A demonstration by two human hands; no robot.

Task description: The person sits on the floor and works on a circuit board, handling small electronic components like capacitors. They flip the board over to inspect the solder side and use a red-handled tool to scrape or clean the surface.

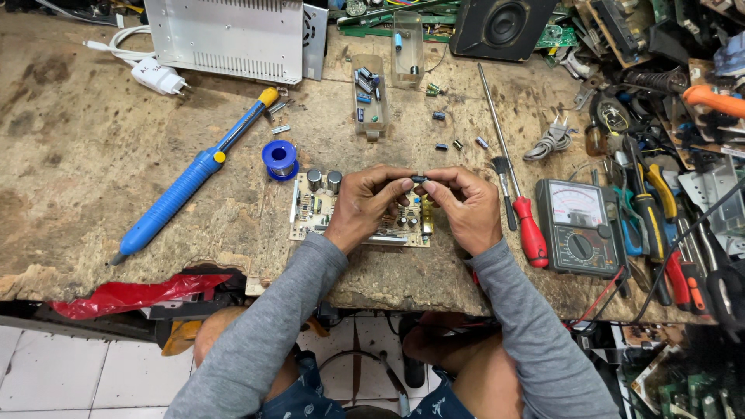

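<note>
Hands meet above a circuit board (361, 221) on the worn bench (93, 155): the left hand (365, 206) and right hand (466, 206) each pinch one end of a small dark capacitor (419, 179), fingertips closed on it. Holding it raised between both hands keeps it steady and in plain sight, with the red screwdriver (531, 237) and meter (578, 225) lying near the right hand.

A blue desoldering pump (186, 180) with a yellow tip is laid slanted on the worn wooden bench (70, 155). A blue solder spool (279, 159) is placed just beside its upper end. A red-handled screwdriver (512, 178) is laid near an analog multimeter (578, 226). A white charger (157, 76) is seen near a perforated metal case (229, 35). Two clear plastic boxes (369, 97) with small parts are set behind, and a black speaker (503, 27) is seen at the far edge.
</note>
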